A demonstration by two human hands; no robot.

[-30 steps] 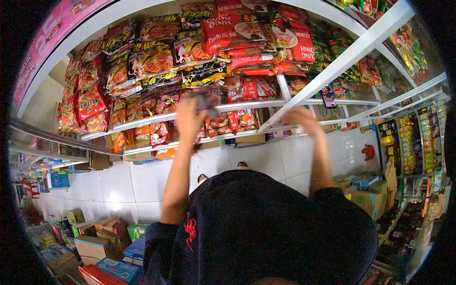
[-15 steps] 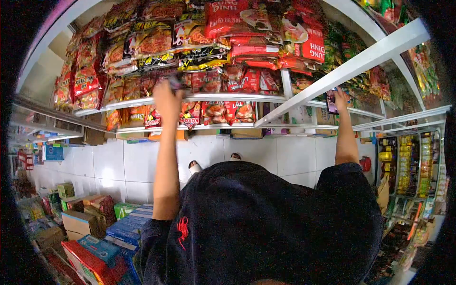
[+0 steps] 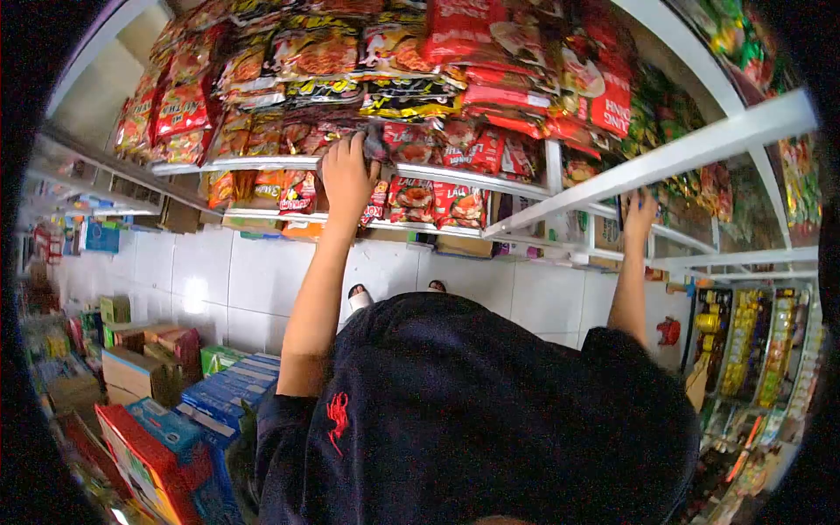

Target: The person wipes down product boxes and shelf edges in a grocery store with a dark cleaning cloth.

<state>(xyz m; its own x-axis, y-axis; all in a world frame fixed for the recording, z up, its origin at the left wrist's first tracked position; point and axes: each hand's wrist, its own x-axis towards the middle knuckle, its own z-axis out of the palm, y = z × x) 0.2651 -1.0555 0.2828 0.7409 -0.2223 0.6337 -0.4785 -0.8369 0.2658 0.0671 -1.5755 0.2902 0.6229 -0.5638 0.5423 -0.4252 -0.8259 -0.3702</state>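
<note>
My left hand (image 3: 348,175) is at the front rail of the noodle shelf, fingers bent around a dark, crumpled, cloth-like thing (image 3: 376,144). That thing lies against the red noodle packets (image 3: 409,144) just behind the rail. Further right, beyond the slanted white bar, my right hand (image 3: 640,214) grips a phone (image 3: 623,208), of which only a thin dark edge shows. It is close to the lower shelf rail. Stacked above my left hand are black-and-yellow noodle packets (image 3: 411,98), with large red packets (image 3: 477,35) beside them.
A slanted white metal bar (image 3: 647,166) crosses in front of the shelf on the right. Smaller packets (image 3: 459,203) fill the lower tier. Blue cartons (image 3: 232,394) and brown boxes (image 3: 131,376) are stacked behind me on the left. Bottles (image 3: 748,341) line a rack at the right.
My left hand has shifted right along the rail with the dark thing and is less blurred. The phone in my right hand has turned edge-on. The whole view has tilted slightly.
</note>
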